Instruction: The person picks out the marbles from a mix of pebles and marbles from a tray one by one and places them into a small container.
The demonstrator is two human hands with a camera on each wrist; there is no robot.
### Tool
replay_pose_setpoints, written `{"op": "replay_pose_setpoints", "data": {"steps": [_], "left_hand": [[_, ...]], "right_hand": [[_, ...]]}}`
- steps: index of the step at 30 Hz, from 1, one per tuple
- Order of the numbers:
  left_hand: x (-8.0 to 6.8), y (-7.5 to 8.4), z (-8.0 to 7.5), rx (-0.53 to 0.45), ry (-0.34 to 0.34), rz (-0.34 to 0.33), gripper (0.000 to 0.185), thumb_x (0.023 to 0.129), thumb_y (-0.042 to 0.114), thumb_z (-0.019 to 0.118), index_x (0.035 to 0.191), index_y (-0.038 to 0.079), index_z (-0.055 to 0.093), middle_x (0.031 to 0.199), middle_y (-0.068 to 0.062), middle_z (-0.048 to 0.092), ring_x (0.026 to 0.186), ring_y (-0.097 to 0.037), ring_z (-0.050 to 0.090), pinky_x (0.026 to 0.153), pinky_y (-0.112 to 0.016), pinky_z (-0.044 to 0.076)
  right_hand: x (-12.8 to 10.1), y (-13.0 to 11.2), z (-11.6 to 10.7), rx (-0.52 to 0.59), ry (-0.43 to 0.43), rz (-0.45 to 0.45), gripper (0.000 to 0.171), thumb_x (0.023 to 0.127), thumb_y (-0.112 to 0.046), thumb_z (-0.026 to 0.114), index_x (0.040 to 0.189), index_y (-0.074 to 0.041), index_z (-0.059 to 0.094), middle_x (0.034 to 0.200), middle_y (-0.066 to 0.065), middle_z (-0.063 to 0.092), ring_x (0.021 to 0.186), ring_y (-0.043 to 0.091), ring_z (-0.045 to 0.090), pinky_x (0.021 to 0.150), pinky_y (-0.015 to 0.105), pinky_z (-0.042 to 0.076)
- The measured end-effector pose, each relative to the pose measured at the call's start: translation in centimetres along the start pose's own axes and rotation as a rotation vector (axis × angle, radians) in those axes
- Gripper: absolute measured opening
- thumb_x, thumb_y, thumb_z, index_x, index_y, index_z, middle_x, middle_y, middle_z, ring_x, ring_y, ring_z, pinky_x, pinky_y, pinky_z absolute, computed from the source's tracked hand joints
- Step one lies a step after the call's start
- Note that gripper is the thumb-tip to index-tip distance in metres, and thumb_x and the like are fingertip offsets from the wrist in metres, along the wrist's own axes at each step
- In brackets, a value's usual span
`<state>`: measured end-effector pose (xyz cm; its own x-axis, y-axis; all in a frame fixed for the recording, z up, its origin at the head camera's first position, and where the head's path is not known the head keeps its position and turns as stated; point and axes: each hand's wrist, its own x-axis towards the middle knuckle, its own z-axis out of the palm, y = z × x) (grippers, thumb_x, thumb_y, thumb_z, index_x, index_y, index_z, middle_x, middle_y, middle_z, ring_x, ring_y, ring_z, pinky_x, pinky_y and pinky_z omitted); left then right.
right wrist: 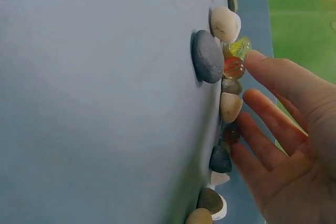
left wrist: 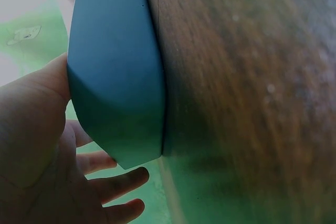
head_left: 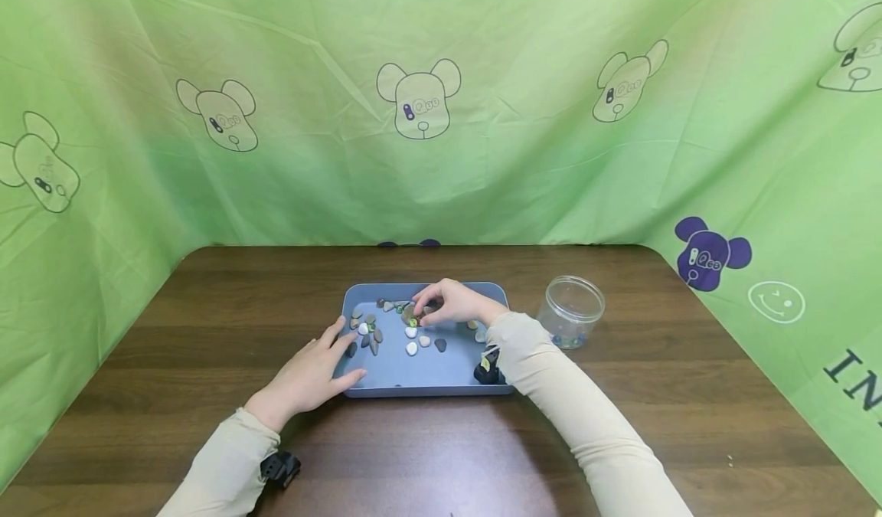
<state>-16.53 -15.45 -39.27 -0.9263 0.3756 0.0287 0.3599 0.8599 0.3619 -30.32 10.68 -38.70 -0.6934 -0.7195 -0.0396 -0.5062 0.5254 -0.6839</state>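
Green cloth [head_left: 310, 180] with bear-head prints wraps the back and sides, and the prints at the far left and right get cut off by the frame. Then there's a brown wooden table [head_left: 427, 456] with a blue-grey tray [head_left: 427, 391] on it; its near right corner is hidden by the right sleeve and a black wrist gadget. The two hands are well apart. Left hand [head_left: 306, 371] has its fingers spread at the tray's left side. Right hand [head_left: 458, 302] reaches over the middle; can't tell if it's pinching anything. Clear jar [head_left: 572, 310] sits right of the tray, blurry bluish bits at the bottom. Stones are scattered inside the tray, like this dark grey stone [right wrist: 208, 56]. Smallest: a yellow-green marble [right wrist: 240, 47] right by the right thumb, beside a red marble [right wrist: 234, 67].
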Motion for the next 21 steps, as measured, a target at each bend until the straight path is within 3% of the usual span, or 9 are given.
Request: {"op": "replay_pose_setpoints", "data": {"steps": [6, 13, 21], "left_hand": [[-0.1, 0.1, 0.0, -0.001, 0.010, 0.019, 0.061, 0.090, 0.040, 0.056, 0.135, 0.001, 0.046, 0.150, -0.025, 0.027, 0.129, -0.040, 0.044, 0.106, -0.057, 0.034], [-0.1, 0.2, -0.1, -0.007, 0.004, 0.011, 0.061, 0.091, 0.039, 0.056, 0.136, 0.001, 0.045, 0.151, -0.025, 0.026, 0.130, -0.039, 0.043, 0.106, -0.058, 0.033], [-0.1, 0.2, -0.2, -0.009, -0.002, 0.005, 0.061, 0.091, 0.040, 0.056, 0.137, 0.001, 0.045, 0.151, -0.024, 0.025, 0.130, -0.039, 0.043, 0.107, -0.057, 0.033]], "right_hand": [[0.2, 1.1, 0.0, -0.032, 0.002, -0.052, 0.015, 0.079, -0.025, 0.073, 0.092, -0.017, 0.074, 0.124, 0.007, 0.064, 0.121, 0.025, 0.055, 0.104, 0.037, 0.042], [0.2, 0.2, 0.4, -0.097, 0.005, 0.010, 0.016, 0.079, -0.012, 0.072, 0.094, -0.007, 0.074, 0.127, 0.014, 0.061, 0.125, 0.031, 0.051, 0.106, 0.044, 0.039], [0.4, 0.0, 0.6, -0.142, 0.020, 0.021, 0.013, 0.078, -0.012, 0.074, 0.091, -0.009, 0.074, 0.125, 0.011, 0.062, 0.123, 0.029, 0.053, 0.104, 0.042, 0.041]]}}
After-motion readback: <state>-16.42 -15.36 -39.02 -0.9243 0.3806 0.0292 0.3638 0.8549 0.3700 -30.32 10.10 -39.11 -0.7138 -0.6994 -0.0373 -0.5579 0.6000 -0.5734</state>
